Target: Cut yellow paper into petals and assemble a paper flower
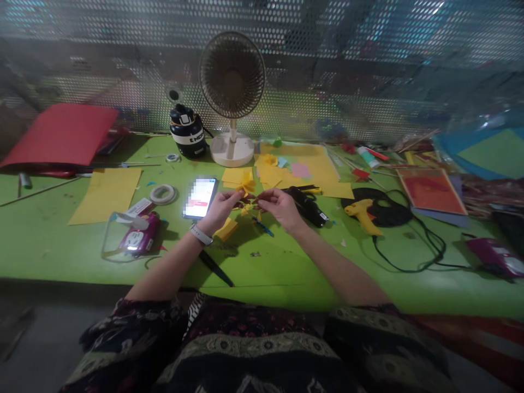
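Yellow paper flower (246,181): we have it up in front of us, just above the middle of the green worktop (295,267), between our two hands. Our left hand (224,208) pinches it low down between thumb and fingers, petals pointing up. Our right hand (280,208) is just beside it, thumb and fingertips pressed together, though we cannot tell what small piece they pinch. Below our fingers lie small yellow scraps, too blurred for us to make out, with a thin blue stick (262,226) near them and a folded yellow paper (226,229) close to our left wrist. Beside our left hand we have a lit phone (198,198), and farther left a white tape roll (162,194). A yellow glue gun (361,212) rests well to the right of our right hand, partly on a black disc (393,210), its cord trailing over the worktop. Beyond our hands we see more yellow paper (327,166), a standing fan (232,73) and a dark bottle (188,139).
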Demonstrator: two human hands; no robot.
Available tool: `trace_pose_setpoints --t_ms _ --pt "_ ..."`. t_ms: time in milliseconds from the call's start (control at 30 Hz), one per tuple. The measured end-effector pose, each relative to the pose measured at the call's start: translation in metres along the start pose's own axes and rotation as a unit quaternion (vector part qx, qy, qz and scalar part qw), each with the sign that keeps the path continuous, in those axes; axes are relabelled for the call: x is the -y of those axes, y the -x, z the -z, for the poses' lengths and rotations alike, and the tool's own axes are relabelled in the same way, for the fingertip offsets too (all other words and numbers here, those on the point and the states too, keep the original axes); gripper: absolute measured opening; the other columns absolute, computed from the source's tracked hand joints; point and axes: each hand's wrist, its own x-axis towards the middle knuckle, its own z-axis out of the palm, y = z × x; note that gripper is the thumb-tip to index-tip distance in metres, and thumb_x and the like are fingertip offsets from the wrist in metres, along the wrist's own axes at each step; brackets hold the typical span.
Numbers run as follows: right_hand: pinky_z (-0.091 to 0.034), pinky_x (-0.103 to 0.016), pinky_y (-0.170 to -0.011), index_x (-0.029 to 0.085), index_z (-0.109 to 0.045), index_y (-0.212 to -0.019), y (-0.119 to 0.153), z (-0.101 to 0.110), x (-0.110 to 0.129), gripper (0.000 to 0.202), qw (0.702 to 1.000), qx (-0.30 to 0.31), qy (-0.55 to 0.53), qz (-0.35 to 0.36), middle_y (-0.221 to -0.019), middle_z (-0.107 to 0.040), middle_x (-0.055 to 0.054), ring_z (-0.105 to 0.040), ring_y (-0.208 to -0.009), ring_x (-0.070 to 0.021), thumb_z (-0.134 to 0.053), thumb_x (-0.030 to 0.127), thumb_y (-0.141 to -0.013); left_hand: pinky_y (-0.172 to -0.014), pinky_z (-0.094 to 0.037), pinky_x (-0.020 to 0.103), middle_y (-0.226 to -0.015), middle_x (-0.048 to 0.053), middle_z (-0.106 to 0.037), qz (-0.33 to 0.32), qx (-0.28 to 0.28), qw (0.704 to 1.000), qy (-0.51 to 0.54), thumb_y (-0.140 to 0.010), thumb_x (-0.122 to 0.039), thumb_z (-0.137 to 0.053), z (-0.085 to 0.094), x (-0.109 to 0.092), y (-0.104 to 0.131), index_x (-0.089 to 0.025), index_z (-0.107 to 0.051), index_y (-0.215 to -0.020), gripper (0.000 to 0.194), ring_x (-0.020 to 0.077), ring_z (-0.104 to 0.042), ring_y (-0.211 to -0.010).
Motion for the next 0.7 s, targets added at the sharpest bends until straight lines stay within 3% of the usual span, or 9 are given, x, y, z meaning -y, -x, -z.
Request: trace_pose_setpoints --t_ms 167,267,333,467,567,700 --pt "-0.059 -0.030 -0.068 0.017 -0.065 -0.081 0.001 0.001 0.006 0.033 1.000 -0.014 0.006 0.011 -0.076 -0.072 -0.002 -0.071 -0.068 -0.0146 -0.085 0.037 -0.064 -0.062 -0.051 0.028 -0.077 0.009 -0.074 -0.093 -0.034 0.985 -0.142 -0.086 -0.051 -0.062 0.003 0.000 -0.002 -0.013 -0.073 -0.073 0.041 0.0165 -0.066 -0.070" --pt "-0.059 -0.028 -0.068 0.017 -0.066 -0.080 0.001 0.002 0.009 0.036 1.000 -0.021 -0.001 0.007 -0.075 -0.073 -0.002 -0.071 -0.068 -0.0138 -0.087 0.039 -0.061 -0.055 -0.048 0.025 -0.076 0.008 -0.073 -0.192 -0.061 0.944 -0.262 -0.088 -0.038 -0.057 0.006 0.000 -0.003 -0.014 -0.072 -0.074 0.032 0.0145 -0.063 -0.063" --pt "-0.058 -0.027 -0.066 0.017 -0.067 -0.079 0.001 0.002 0.010 0.037 1.000 -0.029 -0.011 0.005 -0.073 -0.073 -0.001 -0.070 -0.066 -0.0132 -0.088 0.040 -0.059 -0.051 -0.046 0.024 -0.078 0.009 -0.074 -0.239 -0.068 0.913 -0.323 -0.087 -0.031 -0.056 0.009 0.002 -0.003 -0.013 -0.075 -0.084 0.025 0.0141 -0.064 -0.061" --pt "-0.057 -0.024 -0.063 0.017 -0.068 -0.077 0.002 0.002 0.014 0.037 0.998 -0.047 -0.020 0.024 -0.070 -0.072 -0.001 -0.069 -0.063 -0.0120 -0.089 0.041 -0.059 -0.049 -0.048 0.022 -0.075 0.007 -0.075 -0.247 -0.095 0.899 -0.348 -0.089 -0.024 -0.052 0.012 0.009 -0.004 -0.013 -0.073 -0.105 0.029 0.0150 -0.070 -0.061" --pt "-0.057 -0.024 -0.060 0.018 -0.067 -0.077 0.004 0.002 0.020 0.037 0.997 -0.062 -0.011 0.045 -0.069 -0.072 0.000 -0.069 -0.061 -0.0123 -0.088 0.044 -0.061 -0.052 -0.052 0.023 -0.074 0.005 -0.075 -0.270 -0.103 0.884 -0.369 -0.091 -0.024 -0.051 0.013 0.011 -0.003 -0.015 -0.073 -0.108 0.028 0.0146 -0.071 -0.061" --pt "-0.056 -0.024 -0.056 0.019 -0.066 -0.077 0.011 -0.001 0.031 0.038 0.997 -0.074 -0.003 0.038 -0.067 -0.071 0.000 -0.069 -0.058 -0.0131 -0.087 0.048 -0.061 -0.054 -0.050 0.022 -0.078 0.007 -0.075 -0.339 -0.092 0.814 -0.463 -0.093 -0.025 -0.052 0.011 0.007 0.002 -0.015 -0.072 -0.103 0.024 0.0140 -0.068 -0.062"
